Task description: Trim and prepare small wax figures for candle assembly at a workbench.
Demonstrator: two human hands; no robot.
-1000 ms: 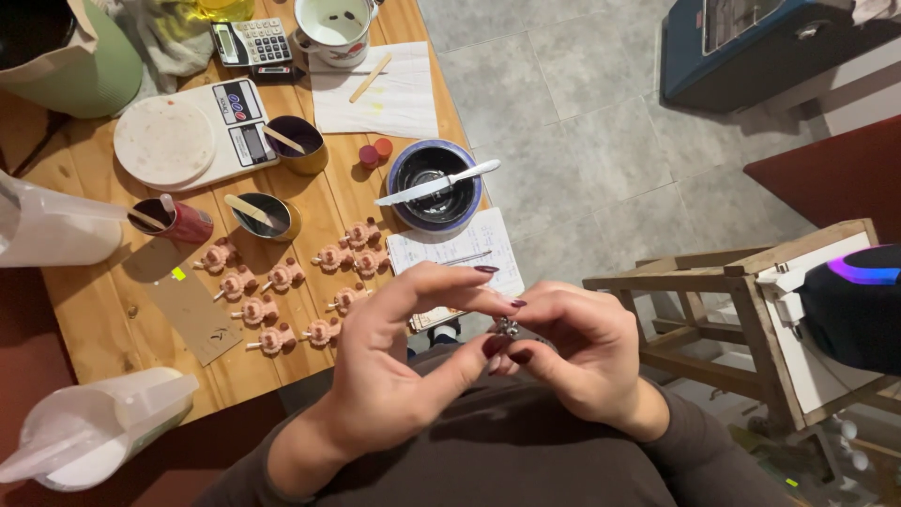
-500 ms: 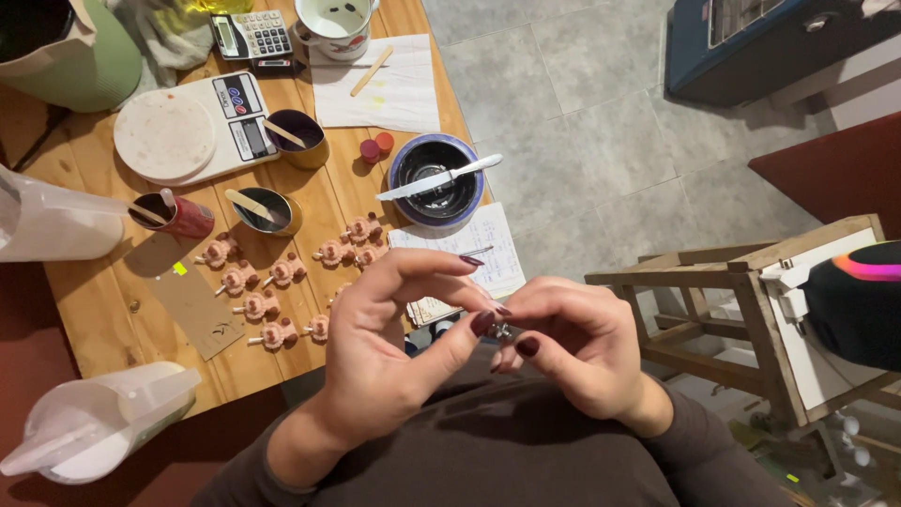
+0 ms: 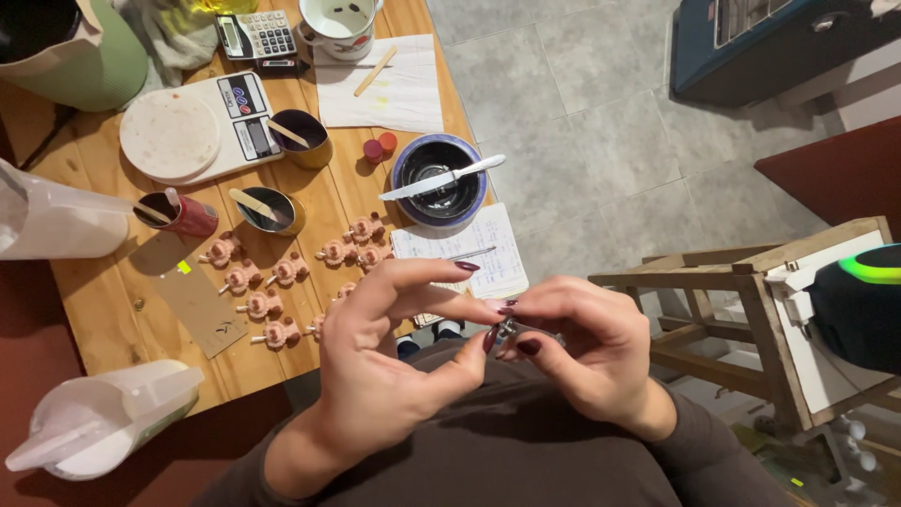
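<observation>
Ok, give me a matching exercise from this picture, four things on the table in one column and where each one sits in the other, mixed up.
Things:
1. white knife
2. calculator
3. wooden stick
4. pink figures

Places:
A. on the white paper sheet
B. across the rim of the dark bowl
C. at the table's far edge, beside the white cup
D. in rows on the bare wood, beyond the left hand

Pairs: 1-B, 2-C, 3-A, 4-D
</observation>
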